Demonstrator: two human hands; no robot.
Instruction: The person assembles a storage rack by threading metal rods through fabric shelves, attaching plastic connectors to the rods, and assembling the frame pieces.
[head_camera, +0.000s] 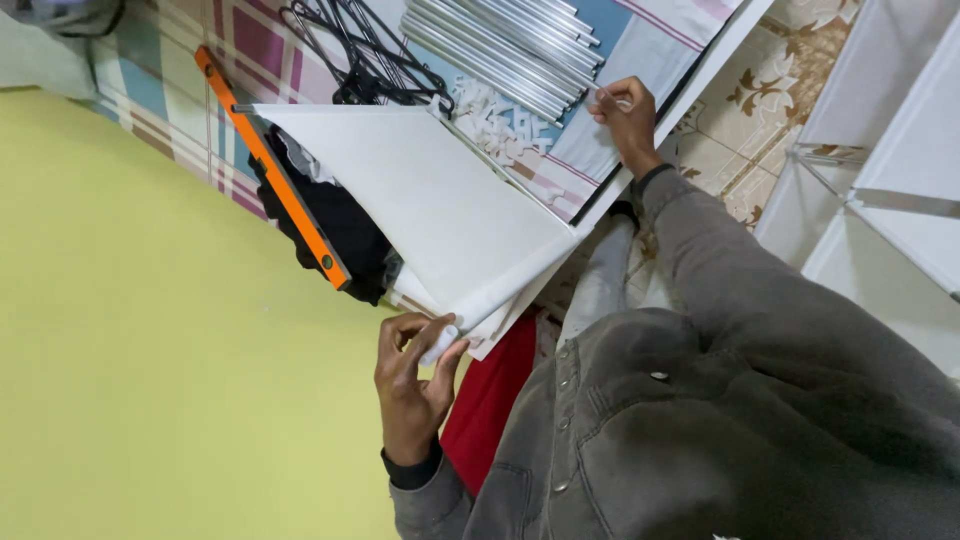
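Observation:
My left hand (418, 378) grips the near corner of a stack of white flat panels (440, 195) that leans across the bed. Its fingers are closed around the corner, where a small white rounded piece shows. My right hand (625, 112) reaches to the bed's edge beside a bundle of silver metal tubes (505, 40). It pinches a small thin white piece (612, 99) between its fingertips. A heap of small white plastic connectors (492, 122) lies between the panels and my right hand. I wear a grey jacket with dark cuffs.
A long orange spirit level (270, 165) lies on the checked bedsheet (160, 110) beside dark clothes (335, 225). Black wire hangers (355, 50) sit at the top. A yellow wall (150, 350) is at left, a white panel-and-rod shelf frame (870, 160) on the patterned tile floor at right, and red cloth (490, 395) near my left arm.

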